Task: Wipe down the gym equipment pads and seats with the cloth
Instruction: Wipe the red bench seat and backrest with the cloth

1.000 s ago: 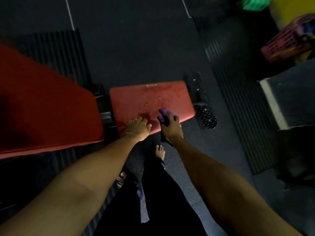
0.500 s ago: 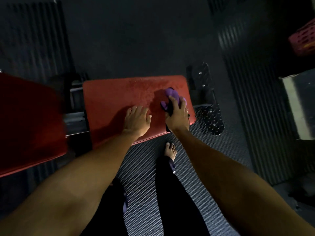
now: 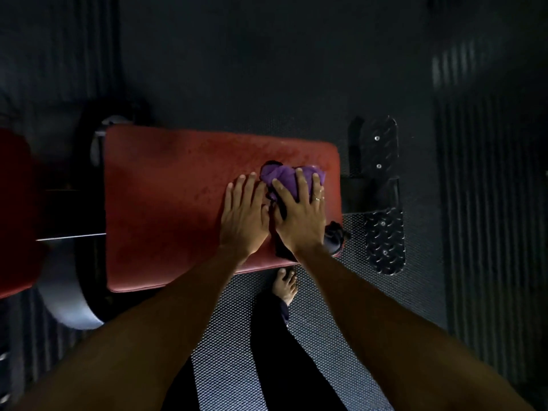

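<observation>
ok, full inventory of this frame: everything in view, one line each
seat pad: 1, red, centre, speckled surface
cloth: 1, purple, bunched on the seat pad's right part, under the right hand
second pad: 1, red, cut off at the left edge
tread plates: 2 sections, black, studded, right of the seat pad
frame: 1 curved grey part, lower left, below the pads
floor mat: 1, dark, textured, under the person
foot: 1 seen, bare, just below the seat pad
left hand: flat on the seat pad, beside the cloth
right hand: ring on one finger, fingers spread, pressing the cloth
</observation>
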